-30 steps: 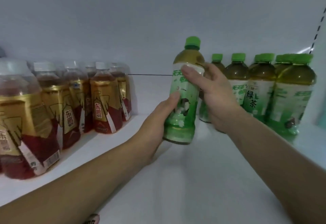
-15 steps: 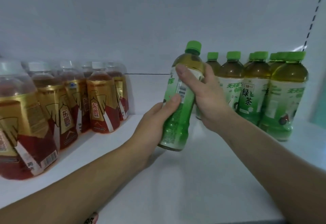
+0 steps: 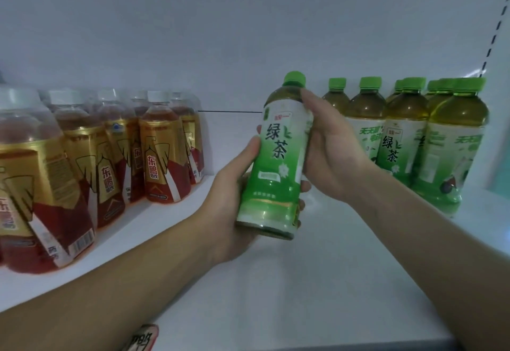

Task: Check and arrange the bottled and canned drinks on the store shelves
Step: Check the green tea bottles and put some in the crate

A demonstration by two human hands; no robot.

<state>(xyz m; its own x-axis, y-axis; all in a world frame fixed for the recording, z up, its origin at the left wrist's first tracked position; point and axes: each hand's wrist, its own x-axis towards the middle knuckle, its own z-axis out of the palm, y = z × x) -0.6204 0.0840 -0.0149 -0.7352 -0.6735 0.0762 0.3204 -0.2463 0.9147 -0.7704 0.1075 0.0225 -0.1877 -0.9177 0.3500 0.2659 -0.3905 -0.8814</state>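
I hold a green tea bottle clear of the shelf, tilted a little, in front of the gap between the two groups of drinks. My left hand wraps round its lower half from the left, thumb on the label. My right hand grips the shoulder just under the green cap. Both hands are closed on this one bottle.

To check it well, I think the left hand should carry the weight while the right turns the bottle at the shoulder. That way the label and any date print come round without my fingers covering them. Then it should go down upright beside the row of green tea bottles on the right, front face outward, since several there show their sides.

The label facing me reads 绿茶 in large dark characters, under a small red mark too blurred to read. One bottle in the row shows the same 绿茶. On the left, the red-and-gold bottles carry 东鹏, with smaller characters beneath that I cannot make out.
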